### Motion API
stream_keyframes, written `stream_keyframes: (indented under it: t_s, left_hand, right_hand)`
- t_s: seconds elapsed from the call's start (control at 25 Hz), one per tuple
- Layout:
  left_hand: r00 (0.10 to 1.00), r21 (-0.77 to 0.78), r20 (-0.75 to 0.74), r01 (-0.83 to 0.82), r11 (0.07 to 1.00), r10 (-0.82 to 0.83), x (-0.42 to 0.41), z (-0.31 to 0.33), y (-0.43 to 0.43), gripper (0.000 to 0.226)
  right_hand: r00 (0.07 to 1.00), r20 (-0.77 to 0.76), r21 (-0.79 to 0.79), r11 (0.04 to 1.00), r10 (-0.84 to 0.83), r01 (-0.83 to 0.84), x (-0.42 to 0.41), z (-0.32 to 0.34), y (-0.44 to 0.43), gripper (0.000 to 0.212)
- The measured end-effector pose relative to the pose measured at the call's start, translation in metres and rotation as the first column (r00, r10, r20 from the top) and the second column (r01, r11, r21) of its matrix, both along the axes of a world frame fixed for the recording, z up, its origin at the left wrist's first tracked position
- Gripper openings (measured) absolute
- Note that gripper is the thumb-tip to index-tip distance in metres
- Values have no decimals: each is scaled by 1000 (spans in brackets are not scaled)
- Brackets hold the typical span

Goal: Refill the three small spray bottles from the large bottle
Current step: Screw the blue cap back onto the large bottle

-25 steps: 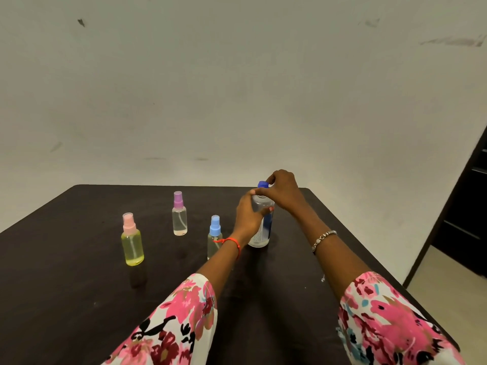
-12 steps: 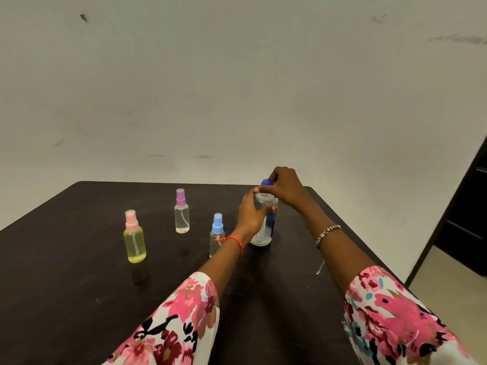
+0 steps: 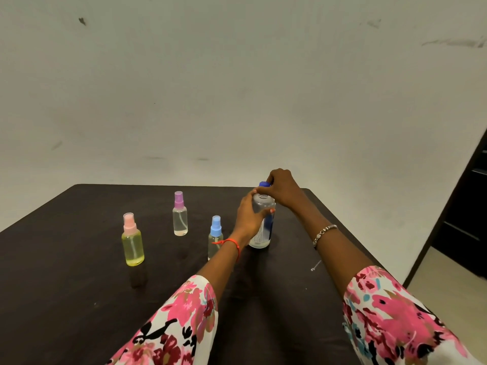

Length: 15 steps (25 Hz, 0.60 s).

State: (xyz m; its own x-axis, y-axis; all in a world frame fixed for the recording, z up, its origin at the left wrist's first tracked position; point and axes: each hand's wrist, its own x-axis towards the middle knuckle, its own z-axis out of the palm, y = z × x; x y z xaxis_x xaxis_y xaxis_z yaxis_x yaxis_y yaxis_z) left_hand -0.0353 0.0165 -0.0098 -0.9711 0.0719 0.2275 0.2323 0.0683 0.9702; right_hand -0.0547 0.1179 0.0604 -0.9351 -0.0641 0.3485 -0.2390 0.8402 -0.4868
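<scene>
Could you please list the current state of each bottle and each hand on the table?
Large bottle: upright, blue cap on.
Left hand: gripping large bottle.
Right hand: fingers on cap.
Pink-capped spray bottle: upright, capped, yellow liquid.
Purple-capped spray bottle: upright, capped.
Blue-capped spray bottle: upright, capped.

I am in a plain indoor room, home or workplace I cannot tell. A bare pale wall [image 3: 237, 88] with scuff marks stands ahead of me, a dark table [image 3: 66, 299] sits against it, and a dark door frame [image 3: 463, 206] on my right opens onto a light floor [image 3: 448, 293].
</scene>
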Motion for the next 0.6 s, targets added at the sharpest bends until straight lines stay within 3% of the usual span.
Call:
stream_keyframes:
  t_s: [0.12,0.24,0.48,0.6]
  left_hand:
    - [1000,-46,7,-8,999,8,-1,0,0,61]
    - [1000,-58,16,-8,998,9,-2,-1,0,67]
    - [1000,-48,1,-4,999,4,-2,-2,0,61]
    - [1000,-41,-4,8,999,-8,0,-1,0,61]
  right_hand:
    - [995,59,15,996,86,-87,5,0,8,49]
    - [984,8,-41,984,176,-176,8,5,13,38]
    - [999,-47,-35,999,-6,4,1,-4,0,33]
    - [996,63,44,998,-55,53,0,-4,0,45]
